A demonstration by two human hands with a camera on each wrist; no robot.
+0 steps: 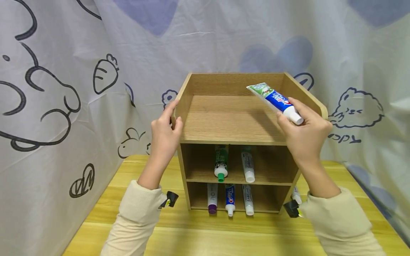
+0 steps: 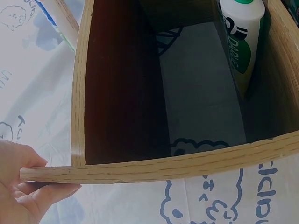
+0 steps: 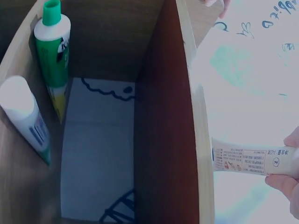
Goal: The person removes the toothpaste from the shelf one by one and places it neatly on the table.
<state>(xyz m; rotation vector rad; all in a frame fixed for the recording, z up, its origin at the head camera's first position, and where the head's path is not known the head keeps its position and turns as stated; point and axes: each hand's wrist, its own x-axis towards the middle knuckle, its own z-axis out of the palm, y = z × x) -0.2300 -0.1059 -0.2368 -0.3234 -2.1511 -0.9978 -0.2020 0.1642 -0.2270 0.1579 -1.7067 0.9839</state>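
Note:
Above the top tier of a wooden shelf (image 1: 224,119), my right hand (image 1: 307,131) pinches a blue, green and white toothpaste tube (image 1: 277,101) near its white cap. The tube's tail points up and to the left. The right wrist view shows the printed back of this toothpaste tube (image 3: 247,158) between thumb and fingers. My left hand (image 1: 164,137) grips the shelf's left side panel, and in the left wrist view the thumb and fingers of the left hand (image 2: 28,186) pinch the panel's edge.
On the middle tier lie a green toothpaste tube (image 1: 221,161) and a white tube (image 1: 248,167). Below are a purple-capped tube (image 1: 212,199), a blue tube (image 1: 230,199) and another white tube (image 1: 248,199). One more tube (image 1: 296,195) lies right of the shelf on the wooden table (image 1: 205,238).

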